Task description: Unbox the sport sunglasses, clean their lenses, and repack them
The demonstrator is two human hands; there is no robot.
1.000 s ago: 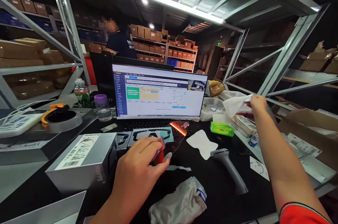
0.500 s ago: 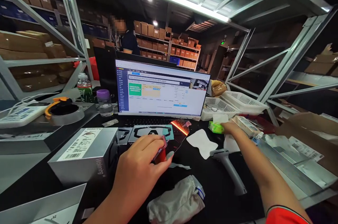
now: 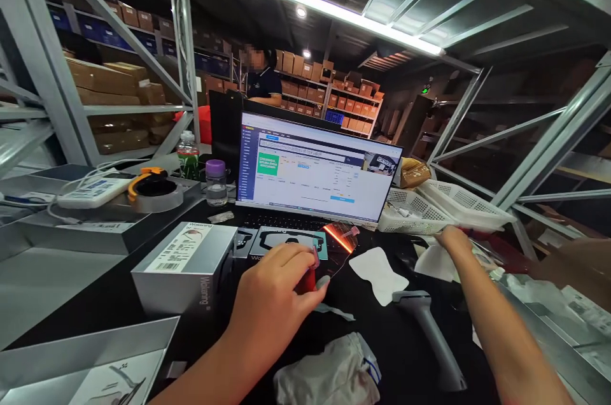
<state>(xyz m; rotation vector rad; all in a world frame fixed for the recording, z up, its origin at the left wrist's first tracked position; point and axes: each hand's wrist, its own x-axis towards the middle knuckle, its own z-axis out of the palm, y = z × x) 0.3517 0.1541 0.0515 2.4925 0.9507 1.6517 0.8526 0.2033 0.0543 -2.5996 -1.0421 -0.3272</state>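
My left hand (image 3: 281,287) is closed around a small red thing (image 3: 311,279), mostly hidden by the fingers, above the black desk mat. Behind it lies a flat printed box (image 3: 286,238) showing black goggles. My right hand (image 3: 453,241) reaches to the far right, over a white sheet (image 3: 432,262) by the white baskets; its fingertips are hidden. Between the hands are a butterfly-shaped white paper (image 3: 379,274) and a grey barcode scanner (image 3: 432,335). A crumpled grey pouch (image 3: 329,373) lies nearer me. Beside the keyboard is a shiny orange lens (image 3: 340,237).
A monitor (image 3: 315,169) stands at the back, with perforated white baskets (image 3: 415,217) to its right. On the left are a silver box (image 3: 191,265), an open box (image 3: 157,348), a tape roll (image 3: 160,198) and a purple-lidded cup (image 3: 216,185). A person (image 3: 265,83) is behind the monitor.
The view has swung left. My right hand has moved right, away from where a bright green packet lay; that packet no longer shows. My left hand keeps its hold on the red thing.
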